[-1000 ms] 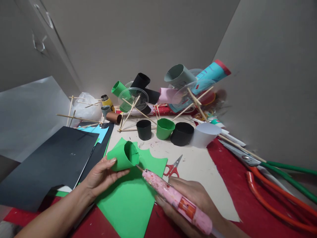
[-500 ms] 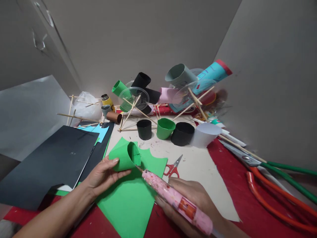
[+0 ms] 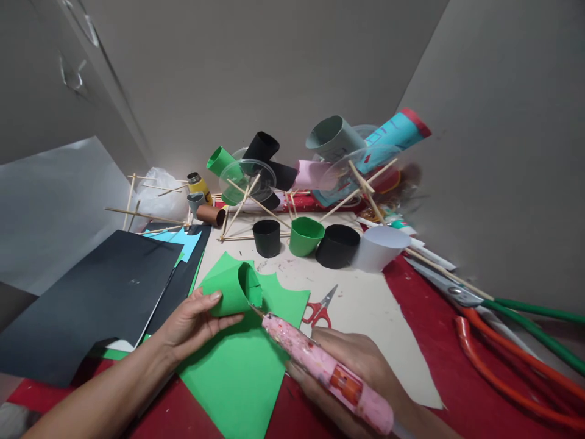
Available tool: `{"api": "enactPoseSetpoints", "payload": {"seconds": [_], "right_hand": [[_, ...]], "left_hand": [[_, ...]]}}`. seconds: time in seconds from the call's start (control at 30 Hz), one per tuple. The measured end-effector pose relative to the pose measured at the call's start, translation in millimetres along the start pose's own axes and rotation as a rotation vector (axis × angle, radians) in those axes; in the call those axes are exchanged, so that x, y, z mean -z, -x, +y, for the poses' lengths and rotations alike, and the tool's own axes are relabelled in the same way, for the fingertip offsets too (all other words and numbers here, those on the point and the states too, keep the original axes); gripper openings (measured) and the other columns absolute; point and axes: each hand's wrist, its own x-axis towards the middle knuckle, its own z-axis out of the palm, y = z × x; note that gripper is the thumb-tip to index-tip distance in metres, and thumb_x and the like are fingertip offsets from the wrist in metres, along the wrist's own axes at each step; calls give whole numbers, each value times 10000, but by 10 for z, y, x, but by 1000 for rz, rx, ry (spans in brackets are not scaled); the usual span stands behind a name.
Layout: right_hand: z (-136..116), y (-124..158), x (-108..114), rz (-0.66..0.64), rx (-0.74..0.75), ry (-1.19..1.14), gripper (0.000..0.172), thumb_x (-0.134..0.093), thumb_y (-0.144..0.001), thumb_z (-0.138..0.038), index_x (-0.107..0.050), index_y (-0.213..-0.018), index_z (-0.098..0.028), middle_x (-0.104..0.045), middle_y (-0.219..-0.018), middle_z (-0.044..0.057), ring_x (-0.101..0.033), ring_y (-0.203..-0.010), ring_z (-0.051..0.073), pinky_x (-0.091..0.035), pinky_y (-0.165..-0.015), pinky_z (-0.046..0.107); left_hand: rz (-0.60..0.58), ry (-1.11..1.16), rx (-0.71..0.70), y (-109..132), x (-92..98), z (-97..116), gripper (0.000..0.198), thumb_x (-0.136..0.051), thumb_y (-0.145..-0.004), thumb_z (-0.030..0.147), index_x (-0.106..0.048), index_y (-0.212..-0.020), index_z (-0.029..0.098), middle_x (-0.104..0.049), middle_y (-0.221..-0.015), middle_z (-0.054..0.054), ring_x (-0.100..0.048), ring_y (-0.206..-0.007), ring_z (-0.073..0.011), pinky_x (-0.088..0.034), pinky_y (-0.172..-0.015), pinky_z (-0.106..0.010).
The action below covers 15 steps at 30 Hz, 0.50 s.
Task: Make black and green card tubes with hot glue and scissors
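My left hand (image 3: 196, 323) holds a rolled green paper tube (image 3: 228, 291), thumb on top and fingers beneath, with its open end facing right. In my right hand (image 3: 361, 366) is a pink pen-shaped tool (image 3: 304, 353), like a soldering iron, with an orange window and a cord. Its thin metal tip meets, or nearly meets, the lower rim of the tube; exact contact is hard to tell. Under both hands lies a green paper sheet (image 3: 247, 372) with scalloped cut edges. Small red-handled scissors (image 3: 322, 310) lie partly open beyond my right hand.
Behind stand a black ring (image 3: 266, 239), a green ring (image 3: 305, 238), another black ring (image 3: 337, 247) and a white ring (image 3: 381, 249). A stick frame (image 3: 237, 210) carries discs with paper tubes. Large shears (image 3: 461, 296) lie right; black sheets (image 3: 105, 292) lie left.
The green tube has shifted very slightly to the right, its open end turning a little. My right hand and the pink tool stay almost still.
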Motion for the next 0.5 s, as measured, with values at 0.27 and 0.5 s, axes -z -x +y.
{"api": "enactPoseSetpoints", "payload": {"seconds": [0.27,0.5], "right_hand": [[-56,-47,86,-35,-3,-48,270,-581,-902,-237,-467,-658,-215,-427,-571,-52,-419,-461,98,-296,-457,269],[26,37,-72,50,-53,-1,333,-525,-943,-367,-474,-648,-221,-451,-544,-37,-426,-425,107,-325,-430,264]], "left_hand": [[-22,49,-18,-7,17,20,178,-815,-724,130,-724,-876,147,-790,-919,-50,-742,-885,-225,-620,-820,-385],[-36,78,-34,24,37,39,129,-776,-769,117,-705,-875,135,-781,-945,-73,-738,-908,-230,-624,-822,-382]]}}
